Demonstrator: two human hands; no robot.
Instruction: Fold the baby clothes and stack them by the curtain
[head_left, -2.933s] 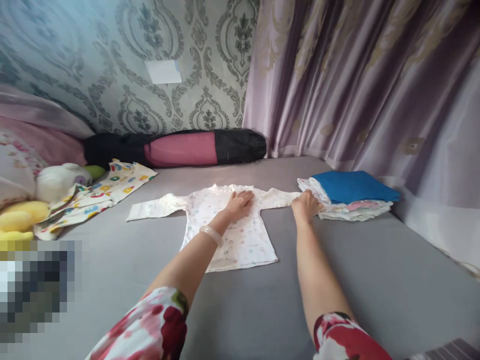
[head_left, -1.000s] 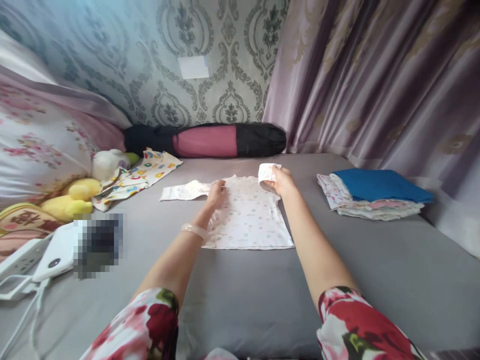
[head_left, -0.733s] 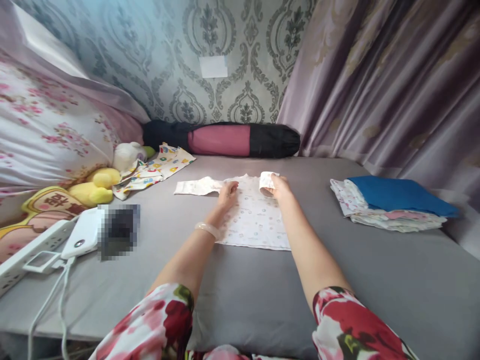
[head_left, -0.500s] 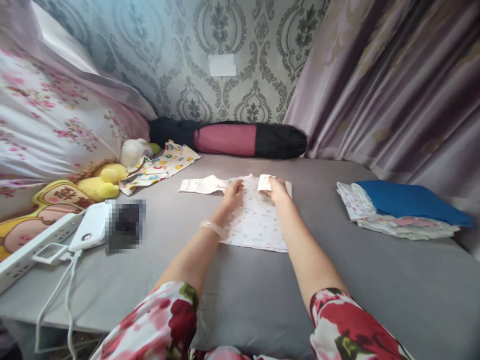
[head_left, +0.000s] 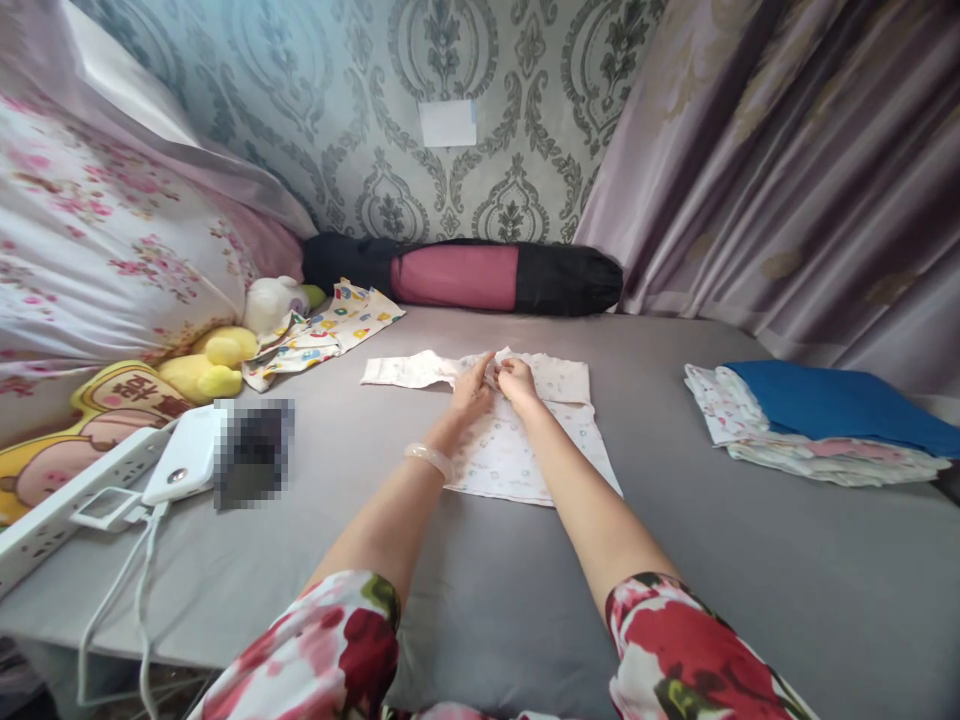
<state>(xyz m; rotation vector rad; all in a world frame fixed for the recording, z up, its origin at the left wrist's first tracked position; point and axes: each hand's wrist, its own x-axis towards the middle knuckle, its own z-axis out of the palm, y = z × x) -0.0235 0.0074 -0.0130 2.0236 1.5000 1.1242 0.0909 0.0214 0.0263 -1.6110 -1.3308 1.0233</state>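
A small white long-sleeved shirt (head_left: 517,450) with a faint print lies on the grey bed sheet. Its left sleeve (head_left: 401,370) stretches out sideways, while the right sleeve (head_left: 562,378) is folded over the body. My left hand (head_left: 472,390) rests near the neckline with its fingers extended, a pale bangle (head_left: 429,458) on that wrist. Right beside it, almost touching, my right hand (head_left: 517,382) has its fingers curled at the neckline, closed on the fabric. The fingertips partly hide the collar.
Folded clothes (head_left: 817,420) with a blue piece on top lie at right. A black and pink rolled bag (head_left: 457,278) lies along the wall. At left are a patterned cloth (head_left: 330,335), plush toys (head_left: 214,362), a power strip (head_left: 82,490) and a white charger (head_left: 180,455) with cables.
My right hand has let go of the right sleeve and moved left to the neckline beside my left hand. That sleeve now lies flat across the shirt. My left hand stays near the collar.
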